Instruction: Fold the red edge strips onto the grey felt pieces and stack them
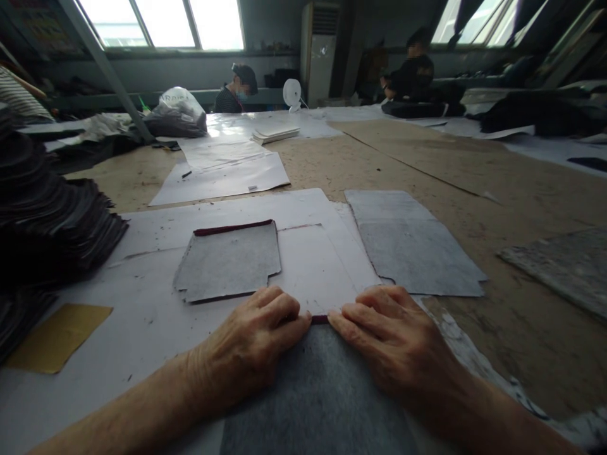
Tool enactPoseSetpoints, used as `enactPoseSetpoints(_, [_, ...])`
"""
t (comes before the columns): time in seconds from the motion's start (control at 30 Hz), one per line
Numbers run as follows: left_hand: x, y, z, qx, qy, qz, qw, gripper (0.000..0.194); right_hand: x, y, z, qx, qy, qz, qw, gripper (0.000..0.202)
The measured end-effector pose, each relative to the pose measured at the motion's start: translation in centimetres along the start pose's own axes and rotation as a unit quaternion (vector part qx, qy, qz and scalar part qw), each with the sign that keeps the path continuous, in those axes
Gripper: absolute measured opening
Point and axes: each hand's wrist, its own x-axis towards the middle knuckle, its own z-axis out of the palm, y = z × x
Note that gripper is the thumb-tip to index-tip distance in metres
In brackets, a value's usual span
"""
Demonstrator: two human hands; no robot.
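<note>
A grey fabric panel (327,392) lies in front of me, with a dark red strip (319,320) along its far edge. My left hand (268,328) has its fingers curled and its thumb pressed on the left part of that edge. On the right part, my right hand (386,332) is closed in the same way, thumb towards the other. A short stretch of the strip shows between the thumbs; the rest is hidden under my hands. Beyond my left hand rests a second grey panel (232,262) with a dark red far edge. Past my right hand is another grey panel (408,246).
White paper (156,316) covers the table near me. A tall stack of dark cut pieces (57,221) stands at the left, by a tan card (61,335). A grey felt-like sheet (564,265) lies at the right. Two people sit across the table near a small white fan (292,93).
</note>
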Motion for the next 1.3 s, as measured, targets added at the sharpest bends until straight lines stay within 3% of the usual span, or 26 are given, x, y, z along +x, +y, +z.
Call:
enactPoseSetpoints(0.2, [0.5, 0.3, -0.3, 0.022, -0.054, 0.007, 0.998, 0.028, 0.7, -0.8, -0.5, -0.064, -0.075, -0.034, 0.995, 0.028])
enactPoseSetpoints(0.3, [0.7, 0.4, -0.4, 0.019, -0.075, 0.011, 0.997, 0.024, 1.6, -2.1, -0.3, -0.131, -0.073, -0.035, 0.988, 0.031])
enactPoseSetpoints(0.53, [-0.9, -0.4, -1.4, -0.001, -0.055, -0.011, 0.998, 0.027, 1.9, -2.7, 1.2, 0.010, -0.044, -0.010, 0.999, 0.031])
enactPoseSetpoints(0.73, [-3.2, -1.1, -2.5, -0.005, -0.010, -0.025, 1.000, 0.034, 1.7, -2.1, 1.3, 0.008, -0.046, -0.034, 0.998, 0.029])
enactPoseSetpoints(1.0, [-2.7, -0.8, -2.4, 0.026, -0.056, 0.004, 0.998, 0.025, 3.1, -3.2, 0.8, -0.055, -0.112, -0.054, 0.991, 0.033])
enactPoseSetpoints(1.1, [-2.7, -0.8, -2.4, 0.028, -0.068, 0.018, 0.997, 0.022, 4.2, -4.1, 1.5, -0.064, -0.073, -0.042, 0.994, 0.033])
enactPoseSetpoints(1.2, [-3.1, -0.9, -2.6, 0.012, -0.073, 0.006, 0.997, 0.022, 4.8, -4.4, 2.9, 0.011, -0.043, -0.036, 0.998, 0.029])
enactPoseSetpoints(1.3, [-3.9, -1.3, -3.1, -0.004, -0.039, -0.009, 0.999, 0.023, 4.7, -4.1, 3.9, 0.070, -0.039, -0.047, 0.996, 0.025])
